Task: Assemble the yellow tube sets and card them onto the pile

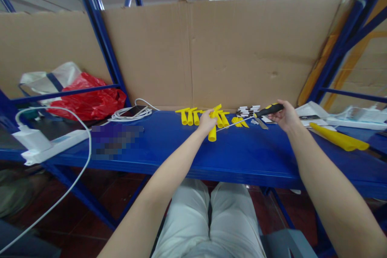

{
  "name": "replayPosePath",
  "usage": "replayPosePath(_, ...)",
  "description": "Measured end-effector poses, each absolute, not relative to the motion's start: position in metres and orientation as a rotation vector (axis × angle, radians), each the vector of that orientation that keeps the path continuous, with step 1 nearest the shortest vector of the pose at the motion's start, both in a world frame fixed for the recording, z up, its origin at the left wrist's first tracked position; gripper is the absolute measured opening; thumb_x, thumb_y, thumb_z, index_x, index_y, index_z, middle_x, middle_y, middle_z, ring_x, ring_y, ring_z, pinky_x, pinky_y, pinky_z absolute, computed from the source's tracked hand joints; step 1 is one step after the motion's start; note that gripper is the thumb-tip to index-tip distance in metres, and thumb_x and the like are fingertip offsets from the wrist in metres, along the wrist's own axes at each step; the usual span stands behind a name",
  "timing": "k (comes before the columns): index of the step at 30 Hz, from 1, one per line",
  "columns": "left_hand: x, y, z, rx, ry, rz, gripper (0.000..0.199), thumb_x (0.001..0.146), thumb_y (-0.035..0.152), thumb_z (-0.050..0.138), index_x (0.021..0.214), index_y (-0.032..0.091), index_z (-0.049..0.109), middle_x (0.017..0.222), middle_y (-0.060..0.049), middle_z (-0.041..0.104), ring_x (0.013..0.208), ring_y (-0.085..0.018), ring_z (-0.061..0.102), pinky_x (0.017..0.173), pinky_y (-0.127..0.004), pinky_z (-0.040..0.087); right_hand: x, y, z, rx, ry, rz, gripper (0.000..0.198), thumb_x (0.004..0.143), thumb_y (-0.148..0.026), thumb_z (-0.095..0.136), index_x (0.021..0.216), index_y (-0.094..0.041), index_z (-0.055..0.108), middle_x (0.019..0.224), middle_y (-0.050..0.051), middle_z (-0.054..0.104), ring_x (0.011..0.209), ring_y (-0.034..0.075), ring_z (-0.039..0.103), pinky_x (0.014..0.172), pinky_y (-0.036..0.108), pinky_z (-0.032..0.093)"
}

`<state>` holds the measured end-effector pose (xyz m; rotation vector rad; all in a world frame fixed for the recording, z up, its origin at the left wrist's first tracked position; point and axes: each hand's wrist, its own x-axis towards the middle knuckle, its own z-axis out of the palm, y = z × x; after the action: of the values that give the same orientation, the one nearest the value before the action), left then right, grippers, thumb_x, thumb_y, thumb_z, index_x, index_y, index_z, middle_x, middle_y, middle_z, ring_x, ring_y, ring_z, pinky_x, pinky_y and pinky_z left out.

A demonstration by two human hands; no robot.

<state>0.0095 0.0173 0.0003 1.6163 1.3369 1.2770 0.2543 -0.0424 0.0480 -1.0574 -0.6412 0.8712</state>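
Note:
My left hand (pixel 207 122) is closed around a yellow T-shaped plastic piece (pixel 212 135), whose round tube end points down toward me. In my right hand (pixel 286 116) is a screwdriver (pixel 270 109) with a black and yellow handle. Its long thin shaft slants down to the left, and the tip is at or close to the side of the yellow tube; contact is hard to tell. More yellow T-shaped pieces (pixel 190 117) lie to the left of my left hand, and others (pixel 224 120) sit just behind it. Small flat yellow parts (pixel 240 122) lie beneath the shaft.
Black-and-white small parts (pixel 247 110) and tiny metal bits (pixel 253 121) lie on the blue bench (pixel 242 153). At right are yellow rolled sheets (pixel 340 137) and a power strip (pixel 358 123). A phone (pixel 135 111), white cable and red bag (pixel 90 96) lie left; cardboard (pixel 236 52) stands behind.

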Motion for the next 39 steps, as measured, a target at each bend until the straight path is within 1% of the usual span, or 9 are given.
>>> replayPosePath(4,0.008,0.023,-0.005,1.740,1.411,1.256,0.059,0.068,-0.001,0.060,0.125,0.013,0.056,0.123,-0.012,0.062,0.099,-0.020,0.065,0.084,-0.026,0.049,0.258,-0.038,0.044,-1.110,-0.724,0.911,0.022,0.091,-0.022,0.043,0.071,-0.016,0.051,0.046,-0.001,0.050,0.041,0.011,0.051,0.045,0.020,0.047)
replayPosePath(7,0.007,0.024,-0.007,1.788,1.431,1.237,0.063,0.064,-0.001,0.062,0.126,0.011,0.056,0.123,-0.013,0.062,0.108,-0.022,0.060,0.091,-0.028,0.045,0.260,-0.035,0.041,-1.194,-0.809,0.974,0.024,0.090,-0.026,0.046,0.069,-0.016,0.051,0.044,-0.002,0.046,0.045,0.012,0.055,0.049,0.021,0.049)
replayPosePath(12,0.006,0.022,-0.005,1.813,1.454,1.239,0.061,0.065,0.000,0.063,0.125,0.009,0.057,0.126,-0.015,0.060,0.112,-0.024,0.059,0.094,-0.029,0.045,0.262,-0.034,0.037,-1.431,-0.931,1.070,0.029,0.092,-0.031,0.043,0.067,-0.018,0.047,0.043,-0.002,0.044,0.046,0.013,0.056,0.048,0.020,0.046)
replayPosePath(16,0.005,0.020,-0.004,1.819,1.478,1.202,0.061,0.066,-0.001,0.062,0.126,0.006,0.055,0.128,-0.017,0.057,0.113,-0.025,0.058,0.095,-0.030,0.045,0.262,-0.031,0.032,-1.658,-1.046,1.094,0.028,0.093,-0.035,0.042,0.071,-0.017,0.048,0.047,0.000,0.049,0.042,0.011,0.050,0.040,0.019,0.037)
replayPosePath(19,0.005,0.020,-0.004,1.831,1.488,1.188,0.060,0.067,-0.002,0.061,0.125,0.008,0.056,0.128,-0.016,0.058,0.115,-0.024,0.057,0.096,-0.031,0.044,0.261,-0.028,0.025,-1.819,-1.158,1.094,0.028,0.089,-0.041,0.048,0.075,-0.017,0.050,0.051,0.002,0.052,0.040,0.010,0.046,0.038,0.020,0.033)
replayPosePath(24,0.005,0.020,-0.006,1.844,1.488,1.159,0.060,0.068,-0.001,0.061,0.126,0.008,0.055,0.127,-0.015,0.059,0.115,-0.023,0.057,0.096,-0.029,0.044,0.262,-0.028,0.016,-1.845,-1.463,1.079,0.039,0.072,-0.055,0.067,0.080,-0.019,0.052,0.059,0.001,0.056,0.045,0.009,0.047,0.038,0.019,0.034)
replayPosePath(28,0.005,0.020,-0.006,1.860,1.498,1.173,0.060,0.067,-0.001,0.062,0.125,0.011,0.056,0.128,-0.014,0.059,0.117,-0.022,0.056,0.097,-0.028,0.042,0.260,-0.033,0.015,-1.818,-1.750,1.073,0.051,0.056,-0.058,0.077,0.080,-0.019,0.055,0.071,0.004,0.062,0.054,0.010,0.052,0.042,0.019,0.039)
replayPosePath(34,0.006,0.019,-0.005,1.919,1.499,1.153,0.059,0.068,-0.001,0.060,0.126,0.009,0.056,0.127,-0.014,0.059,0.120,-0.022,0.054,0.100,-0.028,0.039,0.257,-0.030,0.014,-1.858,-1.897,0.893,0.057,0.056,-0.065,0.072,0.084,-0.018,0.057,0.076,0.006,0.064,0.060,0.012,0.056,0.047,0.021,0.042)
replayPosePath(39,0.006,0.020,-0.006,1.910,1.472,1.189,0.058,0.067,-0.003,0.059,0.123,0.010,0.058,0.126,-0.013,0.060,0.120,-0.021,0.053,0.101,-0.027,0.038,0.251,-0.022,0.007,-1.827,-1.921,0.694,0.056,0.054,-0.059,0.076,0.085,-0.019,0.055,0.065,0.002,0.059,0.054,0.013,0.054,0.042,0.021,0.037)
